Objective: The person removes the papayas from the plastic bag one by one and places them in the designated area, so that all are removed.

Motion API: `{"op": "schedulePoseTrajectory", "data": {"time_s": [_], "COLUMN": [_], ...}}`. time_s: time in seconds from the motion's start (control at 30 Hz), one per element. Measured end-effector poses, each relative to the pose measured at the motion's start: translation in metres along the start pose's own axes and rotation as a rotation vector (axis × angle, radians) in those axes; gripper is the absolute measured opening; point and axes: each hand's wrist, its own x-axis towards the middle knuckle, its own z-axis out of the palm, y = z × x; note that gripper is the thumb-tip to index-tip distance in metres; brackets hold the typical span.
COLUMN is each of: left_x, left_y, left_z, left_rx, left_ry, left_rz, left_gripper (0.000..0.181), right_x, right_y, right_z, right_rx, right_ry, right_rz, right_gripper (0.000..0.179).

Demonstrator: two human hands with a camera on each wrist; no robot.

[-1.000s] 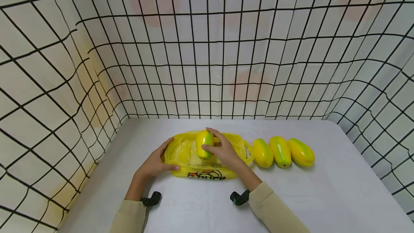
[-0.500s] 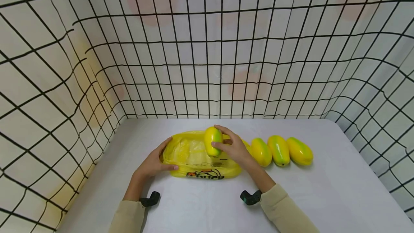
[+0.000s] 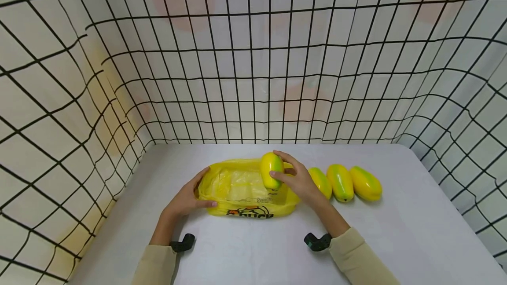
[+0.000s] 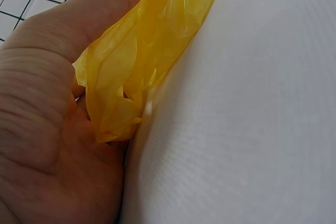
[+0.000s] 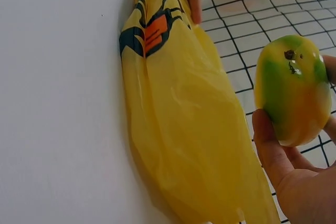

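My left hand (image 3: 186, 198) grips the left end of a yellow plastic bag (image 3: 215, 211), thumb on its near side. In the left wrist view the crumpled bag (image 4: 157, 40) lies between thumb and palm; the fingertips are hidden. The bag lies on its side with its mouth spread wide, dark printed lettering along the near edge. Above its right part, my right hand (image 3: 299, 184) holds a glossy yellow-green fruit (image 3: 271, 171), shaped like a mango or small papaya. In the right wrist view thumb and fingers pinch the fruit (image 5: 291, 90), its brown-specked end toward the camera.
Several similar fruits stand in a row right of the bag: one partly behind my right hand (image 3: 321, 183), a middle one (image 3: 340, 184) and an outer one (image 3: 366, 184). A white cloth (image 3: 245, 258) covers the table. Black-gridded white sheeting (image 3: 269, 65) rises behind and at both sides.
My right hand has moved right with the fruit, from over the middle of the bag to over its right part. More of the bag's mouth shows. The left hand stays in place.
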Motion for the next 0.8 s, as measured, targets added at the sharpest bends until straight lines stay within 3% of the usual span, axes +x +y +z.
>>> {"op": "schedulePoseTrajectory", "data": {"time_s": [0.37,0.6,0.8], "left_x": [0.002,0.004,0.001], "left_y": [-0.002,-0.002,-0.001], "left_z": [0.001,0.0,-0.001], "left_rx": [-0.013,-0.005,-0.003], "left_ry": [-0.003,-0.001,-0.009], "left_rz": [-0.005,-0.015,-0.004], "left_gripper": [0.116,0.116,0.115], "right_x": [-0.005,-0.009,-0.012], "right_y": [0.003,0.001,0.002], "right_z": [-0.02,-0.031,-0.04], "right_rx": [-0.031,0.044,0.026], "right_ry": [0.023,0.036,0.057], "right_rz": [-0.029,-0.012,-0.026], "right_gripper": [0.064,0.062,0.062]}}
